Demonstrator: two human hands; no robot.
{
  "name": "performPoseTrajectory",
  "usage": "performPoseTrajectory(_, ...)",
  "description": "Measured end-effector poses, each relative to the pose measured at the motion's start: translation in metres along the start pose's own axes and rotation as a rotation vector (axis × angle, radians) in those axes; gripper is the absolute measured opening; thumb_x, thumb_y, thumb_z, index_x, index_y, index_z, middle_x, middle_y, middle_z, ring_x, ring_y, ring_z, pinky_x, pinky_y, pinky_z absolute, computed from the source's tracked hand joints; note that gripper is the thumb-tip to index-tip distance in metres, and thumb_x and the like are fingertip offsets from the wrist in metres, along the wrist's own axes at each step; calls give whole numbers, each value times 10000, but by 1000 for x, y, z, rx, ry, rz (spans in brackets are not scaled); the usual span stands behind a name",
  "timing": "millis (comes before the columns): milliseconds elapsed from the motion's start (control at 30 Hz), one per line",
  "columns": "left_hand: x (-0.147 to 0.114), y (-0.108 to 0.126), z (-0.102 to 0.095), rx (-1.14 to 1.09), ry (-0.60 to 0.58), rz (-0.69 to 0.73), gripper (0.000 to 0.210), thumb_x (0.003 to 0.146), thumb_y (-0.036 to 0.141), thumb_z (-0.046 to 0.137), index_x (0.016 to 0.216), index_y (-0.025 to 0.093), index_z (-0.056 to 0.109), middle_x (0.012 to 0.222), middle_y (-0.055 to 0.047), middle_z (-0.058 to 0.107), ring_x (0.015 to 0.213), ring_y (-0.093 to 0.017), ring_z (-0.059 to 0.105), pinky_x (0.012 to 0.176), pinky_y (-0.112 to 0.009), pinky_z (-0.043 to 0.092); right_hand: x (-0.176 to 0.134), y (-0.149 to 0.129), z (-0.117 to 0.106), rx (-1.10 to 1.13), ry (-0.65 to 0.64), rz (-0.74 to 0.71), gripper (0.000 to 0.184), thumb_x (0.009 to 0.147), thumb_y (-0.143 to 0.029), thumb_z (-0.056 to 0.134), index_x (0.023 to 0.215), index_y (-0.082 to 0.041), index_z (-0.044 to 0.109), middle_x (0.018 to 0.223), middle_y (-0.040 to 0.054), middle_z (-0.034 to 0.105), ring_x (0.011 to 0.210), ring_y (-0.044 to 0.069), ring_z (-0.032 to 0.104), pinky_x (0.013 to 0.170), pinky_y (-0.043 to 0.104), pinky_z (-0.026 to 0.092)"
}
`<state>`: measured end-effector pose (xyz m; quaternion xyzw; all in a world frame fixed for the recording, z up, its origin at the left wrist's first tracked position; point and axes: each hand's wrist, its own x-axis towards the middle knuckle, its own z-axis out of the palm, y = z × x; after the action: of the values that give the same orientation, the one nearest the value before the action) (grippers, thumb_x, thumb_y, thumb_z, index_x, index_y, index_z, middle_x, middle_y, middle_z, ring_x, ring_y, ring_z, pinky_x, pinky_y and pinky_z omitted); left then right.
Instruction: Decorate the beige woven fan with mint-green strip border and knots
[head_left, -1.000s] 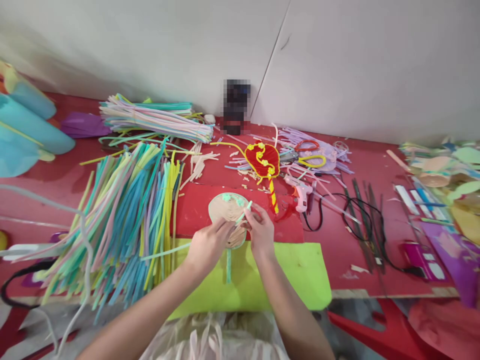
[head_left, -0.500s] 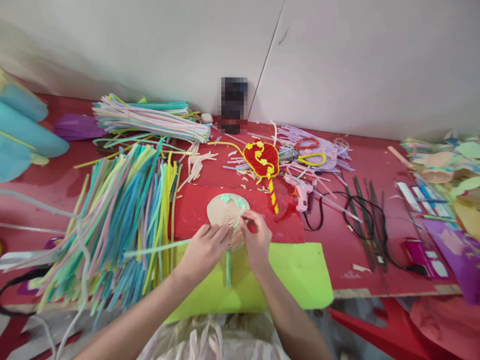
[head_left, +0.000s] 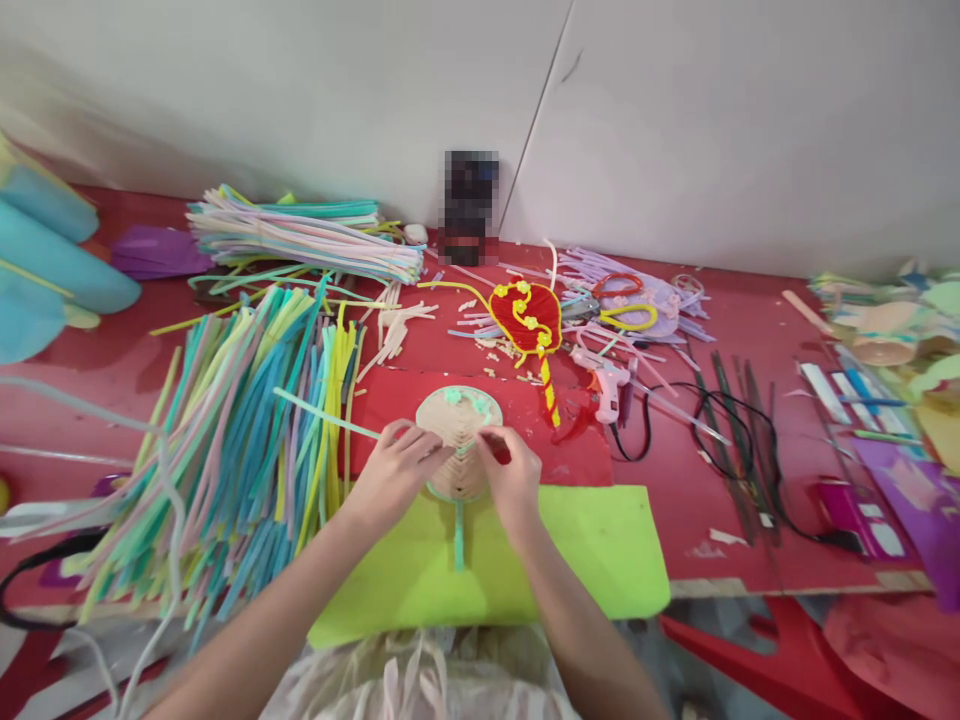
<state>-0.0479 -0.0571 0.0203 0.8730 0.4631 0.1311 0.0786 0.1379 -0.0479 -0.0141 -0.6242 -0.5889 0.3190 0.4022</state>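
A beige fan-shaped piece (head_left: 459, 470) made of pipe cleaners lies in front of me, edged in mint green, with small mint flowers (head_left: 454, 396) near its top and a green handle (head_left: 459, 540) pointing towards me. My left hand (head_left: 401, 460) is closed on a mint-green pipe cleaner (head_left: 322, 412), whose free end sticks out to the left. Over the fan's right side, my right hand (head_left: 510, 470) pinches what appears to be the same strand, a bit of which shows between the hands. My fingers cover part of the fan.
Pipe cleaner bundles (head_left: 255, 430) crowd the left. Behind the fan lie a red and yellow fan (head_left: 525, 318), scissors (head_left: 626, 316) and a pink glue gun (head_left: 609, 388) with a black cord. A lime sheet (head_left: 592, 560) lies under my forearms; a purple box (head_left: 862, 515) sits right.
The strand's free end has swung up and slightly right. My left hand has risen and moved a little left, with its fingers higher over the fan. My right hand stays near the same spot.
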Motion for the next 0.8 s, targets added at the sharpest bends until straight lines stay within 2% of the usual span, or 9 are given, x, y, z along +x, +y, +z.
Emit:
performPoseTrajectory(233,2,-4,7,-30,-37,-20,253,880,137,486,1087,212,610,961,-47,632,944,-197,545,975,-418,336,3,-1,3,-66,-56,-45,141,853,-316,553,875,-223,657,811,38,664,727,165,590,682,283,457)
performPoseTrajectory(467,15,8,19,-39,17,-92,214,907,212,467,1077,186,595,953,-73,628,928,-214,554,857,-383,400,4,-1,3,-63,-83,-92,119,853,-271,556,890,-229,661,875,47,655,839,182,595,774,311,477)
performPoseTrajectory(600,22,14,26,-62,11,-154,161,911,213,455,952,172,605,912,-69,622,887,-215,555,779,-356,410,3,0,4,-78,-111,-166,149,875,-253,528,924,-236,668,916,53,647,897,188,587,843,332,476)
performPoseTrajectory(800,27,16,30,-110,-17,-217,137,904,191,460,913,155,592,893,-59,602,869,-206,548,785,-347,421,5,6,-6,-140,-75,-279,228,905,-250,489,1047,-251,667,967,69,646,935,192,589,878,352,485)
